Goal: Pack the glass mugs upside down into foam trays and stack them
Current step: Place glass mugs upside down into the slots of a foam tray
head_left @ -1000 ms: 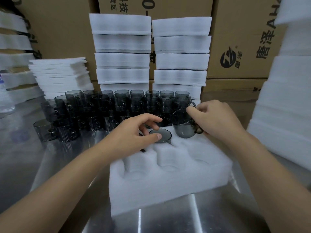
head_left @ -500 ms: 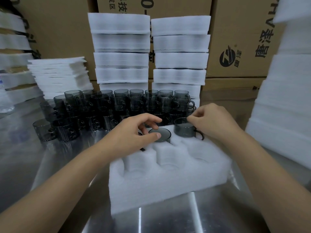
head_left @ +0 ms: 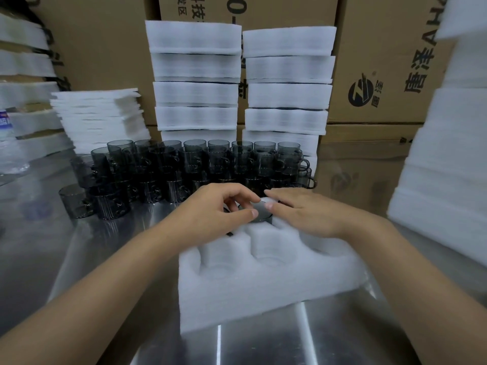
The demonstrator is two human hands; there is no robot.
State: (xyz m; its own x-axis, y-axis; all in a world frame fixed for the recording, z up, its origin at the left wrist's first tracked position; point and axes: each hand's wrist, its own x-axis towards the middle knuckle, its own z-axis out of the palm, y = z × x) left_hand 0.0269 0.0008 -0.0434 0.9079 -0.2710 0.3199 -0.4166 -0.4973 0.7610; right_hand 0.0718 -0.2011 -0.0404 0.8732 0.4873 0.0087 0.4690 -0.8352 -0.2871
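Note:
A white foam tray (head_left: 263,299) with round pockets lies on the steel table in front of me. One dark glass mug (head_left: 262,216) sits upside down in the middle back pocket, its flat base showing. My left hand (head_left: 218,210) pinches that base at its left edge with thumb and forefinger; a dark handle pokes out under the palm. My right hand (head_left: 305,214) lies flat over the right back pocket, fingertips touching the same mug's base. What is under it is hidden. The front pockets (head_left: 268,252) hold nothing.
Several dark glass mugs (head_left: 200,164) stand stacked behind the tray. Two piles of foam trays (head_left: 195,83) rise against cardboard boxes (head_left: 374,61). Thin foam sheets (head_left: 97,117) lie at back left, a tall foam stack (head_left: 448,154) at right, a water bottle (head_left: 8,143) at far left.
My right hand lowered its mug into the right back pocket, let go and flattened over it, sliding left toward the middle mug. My left hand stayed by the middle mug.

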